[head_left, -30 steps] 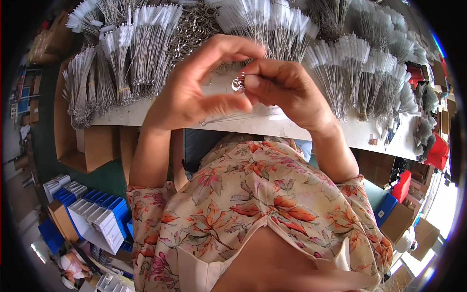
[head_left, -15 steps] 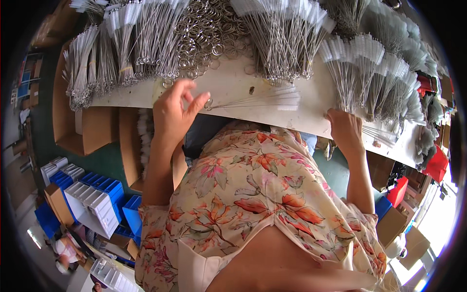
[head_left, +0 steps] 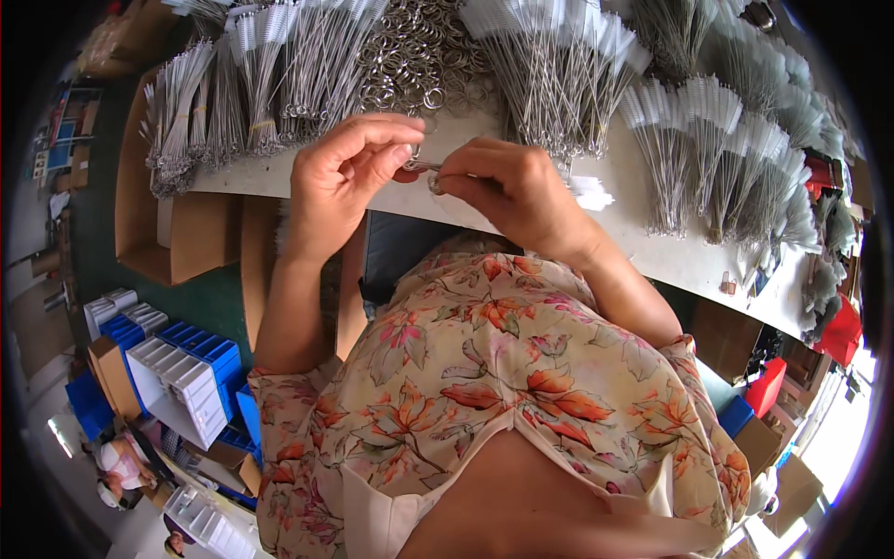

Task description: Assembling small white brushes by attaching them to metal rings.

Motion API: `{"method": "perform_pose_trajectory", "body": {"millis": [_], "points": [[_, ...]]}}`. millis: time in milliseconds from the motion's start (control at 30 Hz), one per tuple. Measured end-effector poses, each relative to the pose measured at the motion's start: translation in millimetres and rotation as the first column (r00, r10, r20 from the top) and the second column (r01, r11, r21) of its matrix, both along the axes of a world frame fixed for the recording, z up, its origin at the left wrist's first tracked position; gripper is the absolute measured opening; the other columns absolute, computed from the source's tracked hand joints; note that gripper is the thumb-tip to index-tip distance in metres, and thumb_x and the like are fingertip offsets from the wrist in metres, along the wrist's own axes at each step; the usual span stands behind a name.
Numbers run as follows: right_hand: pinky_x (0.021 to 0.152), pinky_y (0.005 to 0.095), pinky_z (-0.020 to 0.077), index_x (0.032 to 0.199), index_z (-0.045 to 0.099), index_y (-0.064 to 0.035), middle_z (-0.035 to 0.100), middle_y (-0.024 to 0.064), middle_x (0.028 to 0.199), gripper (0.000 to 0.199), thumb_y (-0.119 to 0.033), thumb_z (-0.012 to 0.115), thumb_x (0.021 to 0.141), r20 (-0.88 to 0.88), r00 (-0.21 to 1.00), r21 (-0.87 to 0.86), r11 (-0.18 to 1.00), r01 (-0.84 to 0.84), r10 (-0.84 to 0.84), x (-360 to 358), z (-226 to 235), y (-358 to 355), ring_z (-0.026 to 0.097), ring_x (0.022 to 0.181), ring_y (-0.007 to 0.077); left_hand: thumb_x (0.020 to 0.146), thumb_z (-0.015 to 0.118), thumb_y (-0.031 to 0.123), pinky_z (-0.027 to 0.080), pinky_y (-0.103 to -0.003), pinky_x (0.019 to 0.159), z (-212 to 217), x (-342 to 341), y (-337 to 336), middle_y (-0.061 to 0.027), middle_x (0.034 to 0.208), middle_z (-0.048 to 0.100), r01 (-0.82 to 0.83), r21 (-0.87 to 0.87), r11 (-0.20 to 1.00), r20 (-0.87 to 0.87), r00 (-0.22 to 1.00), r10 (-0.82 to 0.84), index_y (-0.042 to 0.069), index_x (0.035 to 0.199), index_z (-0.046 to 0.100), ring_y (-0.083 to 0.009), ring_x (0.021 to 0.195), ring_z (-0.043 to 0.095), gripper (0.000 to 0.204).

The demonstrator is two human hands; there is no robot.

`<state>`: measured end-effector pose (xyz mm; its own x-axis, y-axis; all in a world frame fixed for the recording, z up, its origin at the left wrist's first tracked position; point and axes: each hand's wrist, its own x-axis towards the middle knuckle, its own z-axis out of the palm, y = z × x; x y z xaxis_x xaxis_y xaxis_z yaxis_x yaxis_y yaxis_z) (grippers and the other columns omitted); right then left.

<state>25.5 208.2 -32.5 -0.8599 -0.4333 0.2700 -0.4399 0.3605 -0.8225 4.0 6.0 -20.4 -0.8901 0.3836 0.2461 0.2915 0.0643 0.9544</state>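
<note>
Above the near edge of the table, my two hands almost meet. Thumb and fingers of my left hand point(head_left: 340, 182) pinch a shiny metal split ring point(head_left: 415, 153). My right hand point(head_left: 521, 191) is closed on thin wire-handled brushes, whose looped ends come close to the ring. White bristles point(head_left: 591, 192) stick out behind the right hand, over the tabletop. The handles are mostly hidden by the fingers, so how many brushes are held cannot be told. Whether a loop is threaded on the ring is too small to make out.
A heap of metal rings point(head_left: 410, 65) lies beyond my hands. Bundles of wire brushes flank it, some left point(head_left: 265, 84), others right point(head_left: 559, 84) and far right point(head_left: 666, 158). Cardboard boxes point(head_left: 200, 247) stand under the white table point(head_left: 633, 224); blue and white bins point(head_left: 182, 391) sit lower left.
My right hand has come left from the table's right side to meet my left hand, now holding brushes. The fan of brushes near the left hand has left its spot on the table.
</note>
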Motion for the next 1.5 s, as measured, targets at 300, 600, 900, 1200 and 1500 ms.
{"method": "perform_pose_trajectory", "body": {"millis": [300, 600, 900, 1200, 1500], "points": [[0.047, 0.0192, 0.0371, 0.087, 0.064, -0.0028, 0.063, 0.0007, 0.074, 0.013, -0.013, 0.056, 0.088, 0.585, 0.791, -0.338, 0.941, 0.036, 0.18, -5.7, 27.3, 21.1, 0.044, 0.051, 0.005, 0.079, 0.052, -0.01, 0.051, -0.03, 0.08, 17.9, -15.6, 9.3, -0.0179, 0.106, 0.058, 0.179, 0.065, 0.982, -0.035, 0.984, -0.177, -0.003, 0.099, 0.061, -0.0205, 0.089, 0.061, 0.023], [0.046, 0.0169, 0.0378, 0.09, 0.065, -0.0014, 0.062, 0.0005, 0.073, 0.017, -0.018, 0.061, 0.086, 0.457, 0.882, -0.606, 0.767, 0.212, 0.117, -10.1, 75.6, 21.9, 0.047, 0.053, 0.0033, 0.073, 0.061, -0.012, 0.053, -0.024, 0.071, 49.6, -9.8, 39.9, -0.0141, 0.098, 0.063, -0.015, 0.13, 0.991, -0.333, 0.941, 0.058, -0.006, 0.103, 0.059, -0.0169, 0.081, 0.065, 0.031], [0.042, 0.017, 0.0348, 0.091, 0.063, 0.0003, 0.059, 0.001, 0.071, 0.012, -0.008, 0.064, 0.082, 0.4, 0.916, -0.525, 0.825, 0.211, 0.02, -13.7, 83.3, 17.6, 0.046, 0.05, 0.0039, 0.076, 0.051, -0.013, 0.049, -0.027, 0.08, 67.4, -21.5, 36.5, -0.0211, 0.101, 0.061, 0.019, 0.0, 1.0, -0.464, 0.885, -0.017, -0.014, 0.108, 0.054, -0.0207, 0.09, 0.062, 0.032], [0.045, 0.0169, 0.0374, 0.091, 0.062, 0.0012, 0.06, 0.0011, 0.073, 0.012, -0.007, 0.064, 0.082, 0.323, 0.943, -0.451, 0.864, 0.225, -0.077, -12.5, 74.1, 12.6, 0.047, 0.054, 0.003, 0.08, 0.05, -0.007, 0.047, -0.021, 0.073, 74.0, -33.5, 32.3, -0.0161, 0.099, 0.062, 0.099, -0.065, 0.993, -0.314, 0.943, -0.115, -0.009, 0.108, 0.056, -0.0136, 0.084, 0.061, 0.029], [0.049, 0.0163, 0.0386, 0.09, 0.062, -0.0013, 0.057, -0.0035, 0.068, 0.014, -0.013, 0.063, 0.084, 0.412, 0.911, -0.546, 0.804, 0.236, 0.013, -14.9, 73.7, 13.4, 0.047, 0.055, 0.001, 0.09, 0.053, 0.014, 0.036, -0.018, 0.056, 67.1, -38.0, 27.5, -0.0001, 0.084, 0.052, 0.177, -0.096, 0.98, 0.021, 0.984, -0.175, -0.003, 0.097, 0.057, -0.0046, 0.066, 0.045, 0.019]]}}
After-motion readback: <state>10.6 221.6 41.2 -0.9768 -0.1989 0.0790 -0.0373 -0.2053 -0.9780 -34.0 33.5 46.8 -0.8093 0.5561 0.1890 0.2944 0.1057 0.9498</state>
